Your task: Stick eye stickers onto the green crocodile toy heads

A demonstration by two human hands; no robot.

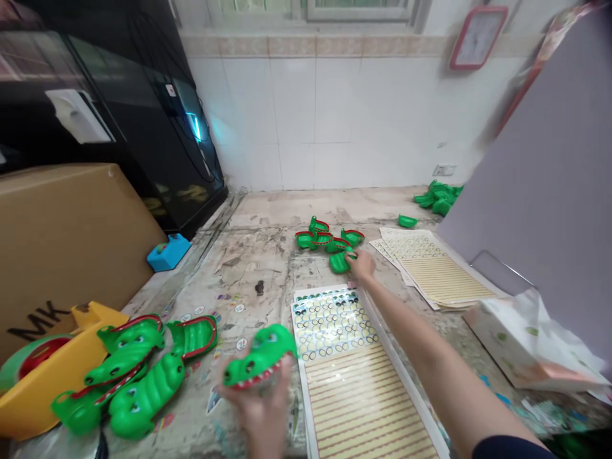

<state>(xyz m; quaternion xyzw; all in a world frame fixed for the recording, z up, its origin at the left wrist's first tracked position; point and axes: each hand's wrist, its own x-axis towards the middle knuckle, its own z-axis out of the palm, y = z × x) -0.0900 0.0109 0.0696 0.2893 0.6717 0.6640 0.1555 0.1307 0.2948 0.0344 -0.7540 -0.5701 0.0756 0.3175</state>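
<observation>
My left hand (261, 408) is wrapped round a green toy crocodile head (262, 354) with eye stickers and a toothed red strip along its edge; both are blurred. Farther off, my right hand (362, 264) reaches across and grips a plain green crocodile part (340, 262). That part lies at the front of a small group of green crocodile jaws (321, 238) edged in red. Between my arms lies a sticker sheet (344, 376), with rows of eye stickers at its far end and reddish tooth strips below. Several stickered crocodile heads (148, 392) are piled at the left.
At the left stand a yellow container (57, 382), a cardboard box (62, 236) and a blue toy piece (169, 252). More sticker sheets (440, 271), a tissue box (530, 350) and a heap of green parts (437, 197) are on the right. A tiled wall closes the back.
</observation>
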